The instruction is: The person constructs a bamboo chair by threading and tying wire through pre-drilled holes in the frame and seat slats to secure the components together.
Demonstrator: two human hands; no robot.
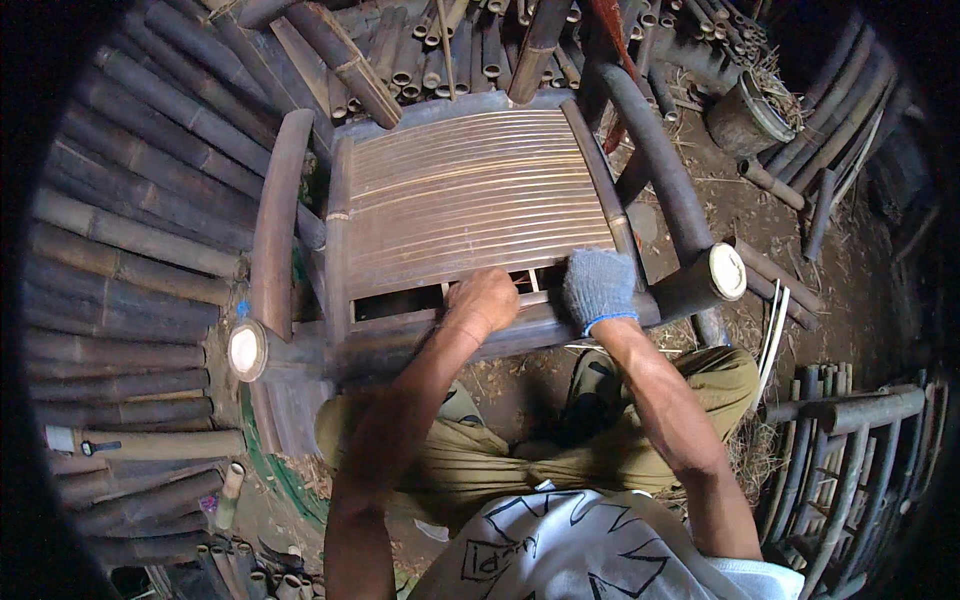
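Note:
A bamboo chair (340, 250) stands in front of me, its seat of thin parallel bamboo slats (470, 190) facing up. Along the seat's near side runs a dark open gap (395, 303), crossed by short light strips. My bare left hand (483, 300) is closed over this gap, its fingertips hidden beneath it. A short length of bamboo slat (534, 298) shows between it and my right hand (600, 288). That hand wears a grey knitted glove with a blue cuff and bends down over the front rail (665, 297); its fingers are curled, and what they hold is hidden.
Dark bamboo poles (150, 260) line the left side. Cut bamboo tubes (430, 70) are stacked behind the chair. A bucket (748, 118) with shavings stands at the far right, and a bamboo frame (850, 450) at the near right. Pale strips (773, 335) lie beside my knee.

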